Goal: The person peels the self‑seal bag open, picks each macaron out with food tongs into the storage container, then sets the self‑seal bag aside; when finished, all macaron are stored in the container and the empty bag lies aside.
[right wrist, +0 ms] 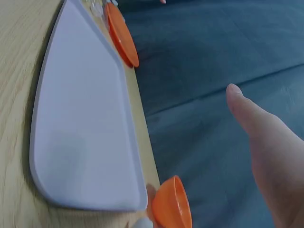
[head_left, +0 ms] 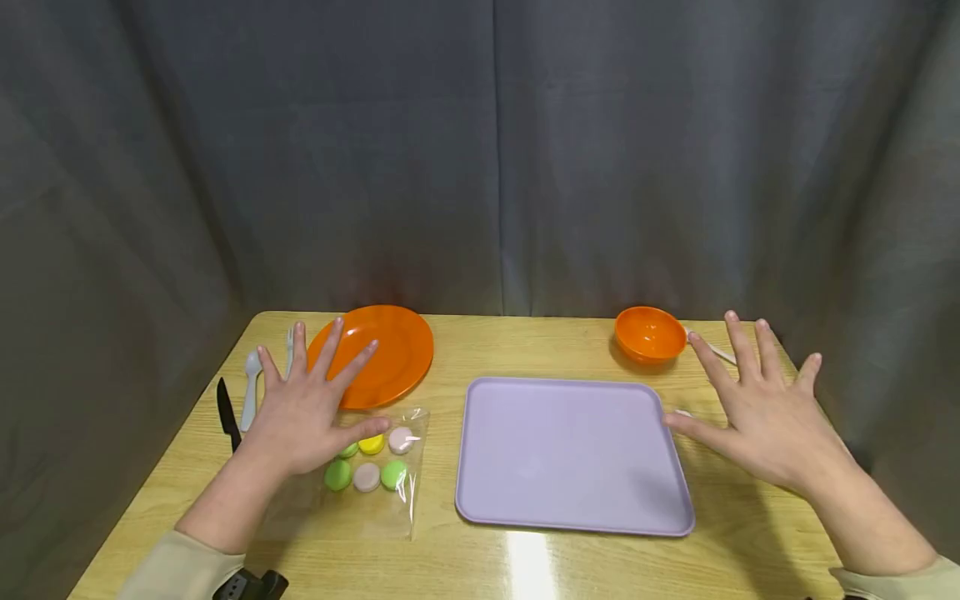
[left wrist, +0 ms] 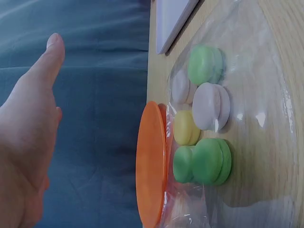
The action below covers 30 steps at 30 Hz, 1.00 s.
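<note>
Two bare hands observed, no gloves, rings or other jewellery visible on either. The left hand (head_left: 303,417) shows five fingers with short, unpainted nails. The right hand (head_left: 765,412) is likewise bare, nails short and plain. Both forearms are uncovered from the wrist upward. Each arm ends in a pale beige, soft fabric sleeve (head_left: 176,571) pushed up the forearm. A black device with a rounded body (head_left: 251,586) sits against the left sleeve; its details are too small to make out.
</note>
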Motion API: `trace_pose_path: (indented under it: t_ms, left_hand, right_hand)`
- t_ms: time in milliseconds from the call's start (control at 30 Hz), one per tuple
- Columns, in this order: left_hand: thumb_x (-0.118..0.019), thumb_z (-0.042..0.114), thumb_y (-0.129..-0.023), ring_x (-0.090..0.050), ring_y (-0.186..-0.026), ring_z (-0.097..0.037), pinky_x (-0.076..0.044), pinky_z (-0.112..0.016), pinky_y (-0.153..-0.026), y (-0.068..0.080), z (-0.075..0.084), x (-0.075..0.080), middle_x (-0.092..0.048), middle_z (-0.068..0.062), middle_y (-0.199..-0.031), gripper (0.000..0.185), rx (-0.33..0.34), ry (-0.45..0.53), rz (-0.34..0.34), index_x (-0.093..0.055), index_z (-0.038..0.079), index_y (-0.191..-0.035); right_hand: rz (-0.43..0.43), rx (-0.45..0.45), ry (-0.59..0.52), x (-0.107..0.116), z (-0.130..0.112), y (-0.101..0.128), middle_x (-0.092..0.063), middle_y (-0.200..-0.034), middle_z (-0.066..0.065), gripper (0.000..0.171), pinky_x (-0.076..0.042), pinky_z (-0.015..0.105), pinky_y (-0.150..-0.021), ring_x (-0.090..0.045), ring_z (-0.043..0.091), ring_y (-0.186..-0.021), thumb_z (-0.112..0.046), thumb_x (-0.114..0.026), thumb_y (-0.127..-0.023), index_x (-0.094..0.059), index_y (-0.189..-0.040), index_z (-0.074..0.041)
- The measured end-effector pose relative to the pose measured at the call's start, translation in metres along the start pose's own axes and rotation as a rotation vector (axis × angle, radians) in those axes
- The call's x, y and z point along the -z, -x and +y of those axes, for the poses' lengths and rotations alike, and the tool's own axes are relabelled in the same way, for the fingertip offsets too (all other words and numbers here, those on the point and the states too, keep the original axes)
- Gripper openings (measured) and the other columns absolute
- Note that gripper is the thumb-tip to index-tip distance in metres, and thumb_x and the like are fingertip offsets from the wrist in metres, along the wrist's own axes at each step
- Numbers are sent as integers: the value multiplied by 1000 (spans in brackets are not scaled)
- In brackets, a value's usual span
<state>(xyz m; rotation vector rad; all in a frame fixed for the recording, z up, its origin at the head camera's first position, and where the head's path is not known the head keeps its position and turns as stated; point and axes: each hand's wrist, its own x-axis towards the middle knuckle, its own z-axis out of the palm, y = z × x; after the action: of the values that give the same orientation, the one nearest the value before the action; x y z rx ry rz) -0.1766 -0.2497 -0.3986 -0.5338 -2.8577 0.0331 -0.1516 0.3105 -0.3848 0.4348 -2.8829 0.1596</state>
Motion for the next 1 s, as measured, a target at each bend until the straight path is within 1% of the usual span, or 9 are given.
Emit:
trace_pose_path:
  t_ms: [100,233,367,433,500,567,733,900,1000]
  left_hand:
    - [-48,91,-88,10,-152,-61,9,-90,-104,2,0,3,6,-13,-176,104,-2,-12,4,-23,34,-170]
    - [-45,94,-87,7,-153,-60,8,-90,-105,6,2,8,1,-16,-176,105,-7,-29,-1,-25,33,-170]
    - [-41,94,-87,8,-154,-56,11,-87,-106,11,3,10,4,-12,-177,105,-21,-39,-5,-26,32,-170]
    - [-44,92,-88,10,-155,-52,14,-84,-108,13,3,10,5,-9,-177,103,-28,-22,-8,-25,32,-170]
    - [-48,90,-90,6,-157,-49,14,-82,-109,15,3,11,4,-7,-177,102,-40,3,-16,-24,32,-170]
    - [-52,87,-91,-2,-158,-48,9,-84,-110,19,2,11,1,-6,-177,101,-50,40,-31,-22,32,-170]
    - [-55,84,-92,-27,-155,-42,-15,-84,-113,27,-1,9,-15,-6,-176,99,-81,137,-70,-26,31,-170]
    - [-58,78,-94,-38,-151,-37,-25,-71,-119,32,-8,3,-31,-7,-171,92,-123,248,-100,-37,25,-166]
    - [-66,69,-96,-42,-148,-37,-32,-67,-118,34,-12,-5,-39,-8,-167,83,-158,325,-112,-46,22,-162]
  right_hand:
    - [-9,21,2,2,-9,-5,17,-175,14,108,18,90,-98,20,44,-156,-75,-64,-91,-19,-171,-19]
    - [-14,57,7,4,-22,-11,14,-175,17,108,17,90,-98,18,46,-156,-78,-64,-90,-25,-169,-15]
    - [-22,91,-12,7,-38,-15,13,-175,15,108,3,95,-98,13,46,-158,-79,-64,-89,-26,-169,-16]
    - [-21,107,-28,8,-45,-16,11,-176,15,108,-6,95,-99,10,45,-158,-79,-64,-89,-28,-169,-17]
    - [-21,122,-46,9,-53,-18,9,-176,14,106,-11,94,-100,6,45,-159,-80,-64,-89,-29,-169,-19]
    - [-21,140,-73,8,-62,-20,6,-176,15,105,-15,92,-103,0,48,-158,-81,-63,-89,-31,-168,-19]
    - [-21,193,-166,5,-82,-26,1,-177,12,103,-18,84,-111,-21,53,-153,-78,-66,-89,-36,-166,-18]
    - [8,246,-311,-1,-98,-32,-13,-175,9,91,-31,73,-114,-31,46,-151,-65,-76,-91,-45,-160,-16]
    - [-1,239,-432,-6,-106,-35,-22,-173,6,84,-38,70,-111,-37,40,-150,-58,-79,-92,-47,-159,-16]
